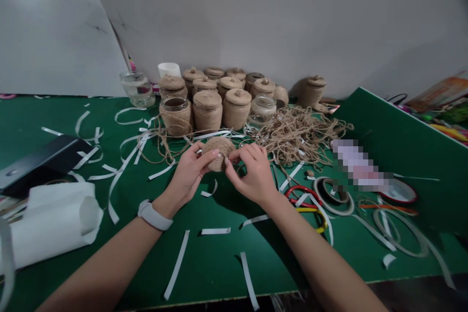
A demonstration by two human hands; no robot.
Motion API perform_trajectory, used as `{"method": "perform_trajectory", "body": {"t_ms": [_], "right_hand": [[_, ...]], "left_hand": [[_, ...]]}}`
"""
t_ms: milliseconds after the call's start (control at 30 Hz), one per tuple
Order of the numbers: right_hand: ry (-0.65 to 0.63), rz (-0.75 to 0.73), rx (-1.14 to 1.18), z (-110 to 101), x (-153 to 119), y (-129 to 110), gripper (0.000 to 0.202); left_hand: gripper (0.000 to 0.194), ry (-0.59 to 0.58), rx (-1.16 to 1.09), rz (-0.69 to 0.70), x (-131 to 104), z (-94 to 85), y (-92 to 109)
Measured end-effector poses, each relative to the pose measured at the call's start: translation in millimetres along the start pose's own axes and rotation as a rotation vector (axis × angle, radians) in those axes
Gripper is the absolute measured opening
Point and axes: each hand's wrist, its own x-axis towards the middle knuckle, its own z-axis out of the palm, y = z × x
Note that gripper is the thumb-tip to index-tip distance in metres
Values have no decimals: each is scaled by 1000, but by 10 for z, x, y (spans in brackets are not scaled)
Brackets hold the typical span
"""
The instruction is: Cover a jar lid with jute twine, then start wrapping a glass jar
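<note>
A round lid wound in a spiral of jute twine (216, 148) is held up over the green table. My left hand (192, 170) grips its left edge, thumb across the face. At the right edge, the thumb and forefinger of my right hand (254, 173) pinch together; whether they hold the rim or a bit of twine is too small to tell. Behind them stand several twine-wrapped jars, most lidded, such as the front jar (237, 111). One wrapped jar (176, 116) has no lid. A heap of loose jute twine (298, 132) lies to the right.
Scissors with red and yellow handles (322, 223) and tape rolls (338, 195) lie right of my forearm. White strips (215, 231) litter the green table (208, 273). A white roll (60, 222) sits left; bare glass jars (137, 88) stand behind. A green board (409, 151) edges the right.
</note>
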Motion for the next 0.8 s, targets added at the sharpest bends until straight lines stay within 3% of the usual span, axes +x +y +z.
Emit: {"method": "perform_trajectory", "body": {"t_ms": [367,533,667,800], "right_hand": [[-66,-19,48,10,-11,-1,10],[-85,-3,62,29,-13,40,12],[-52,49,116,51,-4,98,12],[17,92,247,61,10,131,8]], "left_hand": [[44,61,256,144,-21,-13,-32],[36,-44,254,196,-28,-5,-63],[43,-162,236,199,-35,15,-83],[48,-150,233,199,-15,-4,-93]]}}
